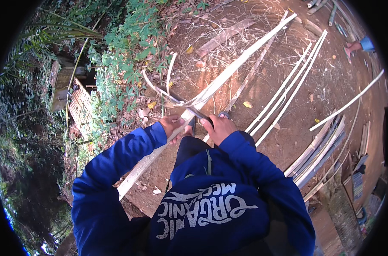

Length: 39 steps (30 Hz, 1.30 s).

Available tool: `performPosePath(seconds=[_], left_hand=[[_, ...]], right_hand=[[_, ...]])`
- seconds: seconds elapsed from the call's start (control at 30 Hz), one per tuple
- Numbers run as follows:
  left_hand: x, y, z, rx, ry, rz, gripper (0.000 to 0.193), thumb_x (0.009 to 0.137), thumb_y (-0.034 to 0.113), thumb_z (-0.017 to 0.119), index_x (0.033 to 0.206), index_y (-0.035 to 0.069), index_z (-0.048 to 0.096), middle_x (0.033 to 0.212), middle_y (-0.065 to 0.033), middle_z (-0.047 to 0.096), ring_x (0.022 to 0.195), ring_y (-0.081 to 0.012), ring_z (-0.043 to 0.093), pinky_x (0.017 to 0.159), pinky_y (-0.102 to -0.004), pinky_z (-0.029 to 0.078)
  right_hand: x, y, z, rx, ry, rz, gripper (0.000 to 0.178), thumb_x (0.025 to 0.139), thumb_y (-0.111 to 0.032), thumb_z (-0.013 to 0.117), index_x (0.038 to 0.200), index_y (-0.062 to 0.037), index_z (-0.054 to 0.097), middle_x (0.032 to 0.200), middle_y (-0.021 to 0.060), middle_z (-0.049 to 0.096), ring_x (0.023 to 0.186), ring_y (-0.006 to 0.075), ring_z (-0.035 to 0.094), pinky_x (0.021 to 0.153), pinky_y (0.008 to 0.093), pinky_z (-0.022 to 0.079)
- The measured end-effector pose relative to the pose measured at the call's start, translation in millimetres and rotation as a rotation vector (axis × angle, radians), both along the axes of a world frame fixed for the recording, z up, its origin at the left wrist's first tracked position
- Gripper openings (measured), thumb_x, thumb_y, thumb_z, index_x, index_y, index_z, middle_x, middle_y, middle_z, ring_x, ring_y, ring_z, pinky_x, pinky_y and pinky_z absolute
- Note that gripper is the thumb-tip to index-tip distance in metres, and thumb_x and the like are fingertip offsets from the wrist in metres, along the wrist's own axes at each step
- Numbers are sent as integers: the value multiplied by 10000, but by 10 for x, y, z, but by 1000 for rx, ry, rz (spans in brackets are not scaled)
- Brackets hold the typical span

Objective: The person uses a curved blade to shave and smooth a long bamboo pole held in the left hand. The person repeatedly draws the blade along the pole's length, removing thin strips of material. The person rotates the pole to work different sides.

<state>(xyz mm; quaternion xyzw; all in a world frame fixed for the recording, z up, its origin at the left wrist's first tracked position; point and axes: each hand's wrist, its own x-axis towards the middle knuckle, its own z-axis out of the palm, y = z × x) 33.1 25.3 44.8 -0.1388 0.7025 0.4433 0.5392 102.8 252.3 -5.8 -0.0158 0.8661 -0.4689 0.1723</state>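
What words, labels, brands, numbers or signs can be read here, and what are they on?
Blue sweatshirt: large white lettering on its front; I won't copy the wording.
Pale strip in the left hand: no writing visible.
Dark tool in the right hand: none visible.
Bundled strips at lower right: too small to tell.

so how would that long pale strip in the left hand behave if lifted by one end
The long pale strip would probably flex rather than hang limp: it looks slender yet runs nearly straight. It may swing, since it reaches well past the left hand.
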Motion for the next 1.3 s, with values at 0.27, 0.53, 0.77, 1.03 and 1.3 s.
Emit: performPosePath(seconds=[0.27, 0.53, 0.77, 1.03, 1.3], left_hand=[[443, 53, 346, -117, 154, 13, 287, 975, 311, 478, 960, 42, 576, 509, -40, 525, 358, -116, 482, 328, -259, 367], [826, -80, 404, -134, 182, 56, 285, 960, 296, 518, 961, 19, 585, 527, -44, 531, 364, -109, 470, 345, -255, 364], [957, -116, 355, -78, 192, 65, 283, 968, 279, 499, 893, 14, 565, 520, -37, 530, 365, -108, 470, 350, -246, 359], [1224, -324, 600, -122, 156, 71, 275, 947, 275, 541, 834, 25, 555, 526, -41, 548, 380, -100, 490, 358, -248, 369], [1334, -382, 771, -224, 250, 6, 242, 934, 244, 562, 841, 21, 572, 531, -41, 559, 409, -91, 504, 382, -256, 385]], right_hand=[[-200, 684, 95, 557, 37, 25, 577, 928, -561, 382, 978, -17, 567, 676, 187, 634, 657, 354, 653, 591, 484, 512], [-48, 637, 131, 537, 112, 150, 605, 926, -586, 359, 939, -34, 606, 692, 212, 631, 708, 365, 657, 626, 490, 526], [126, 559, 144, 451, 95, 240, 600, 954, -545, 315, 968, -3, 571, 698, 220, 628, 664, 402, 643, 610, 507, 520], [-144, 1108, -73, 561, -100, -5, 587, 952, -532, 349, 911, 2, 591, 653, 199, 627, 649, 393, 636, 617, 497, 521], [-245, 1204, -147, 587, -117, -31, 623, 967, -530, 297, 841, -5, 607, 727, 236, 628, 649, 392, 635, 603, 512, 503]])
